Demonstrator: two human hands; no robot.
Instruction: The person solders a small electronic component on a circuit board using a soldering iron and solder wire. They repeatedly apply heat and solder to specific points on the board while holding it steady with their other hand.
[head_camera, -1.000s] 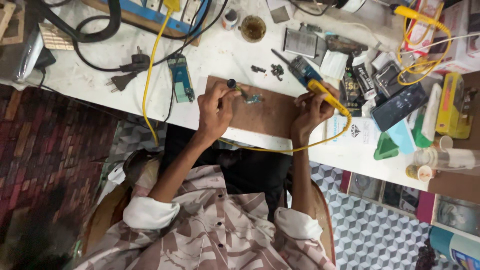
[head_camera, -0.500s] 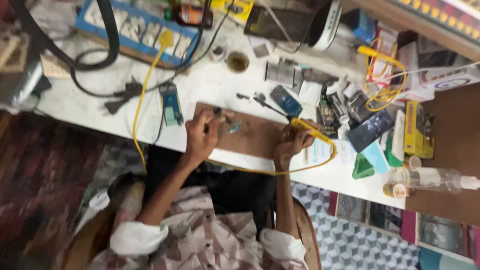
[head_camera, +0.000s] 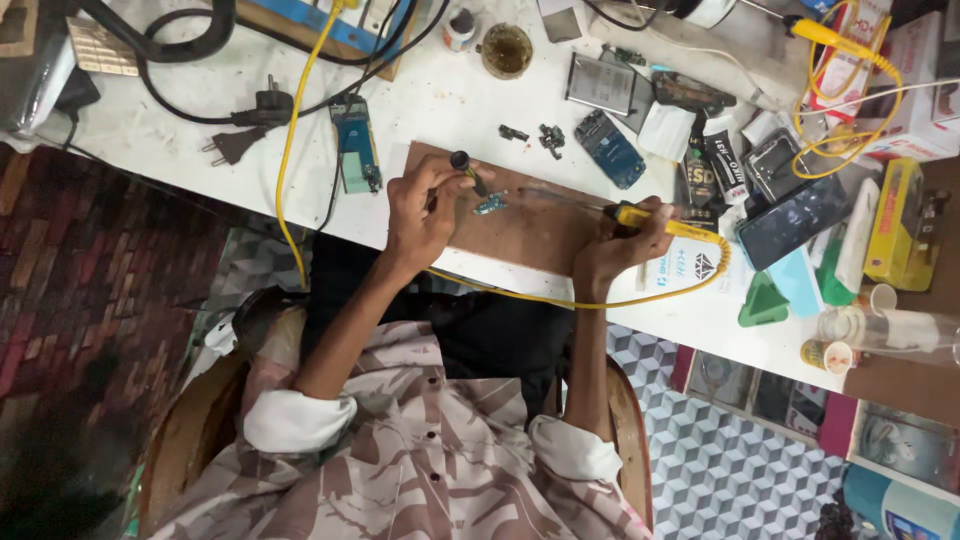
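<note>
Yellow-handled soldering iron (head_camera: 640, 215) gripped in right hand (head_camera: 615, 250), tip reaching toward small circuit board (head_camera: 490, 205) on wooden board (head_camera: 520, 225) | left hand (head_camera: 425, 210) fingers pinching dark-tipped tool (head_camera: 467, 170) beside it | judging: bracing wrists, keeping touches brief, minding yellow cord (head_camera: 560, 298).

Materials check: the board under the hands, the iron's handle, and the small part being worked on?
Board: looks like wood or fibreboard, matte brown, flat with scuffed darker patches. Iron handle in the right hand: yellow, smooth, probably plastic, with a matching cable; metal shaft. Small part near the left hand: bluish, likely a circuit board; too small to be sure.
</note>
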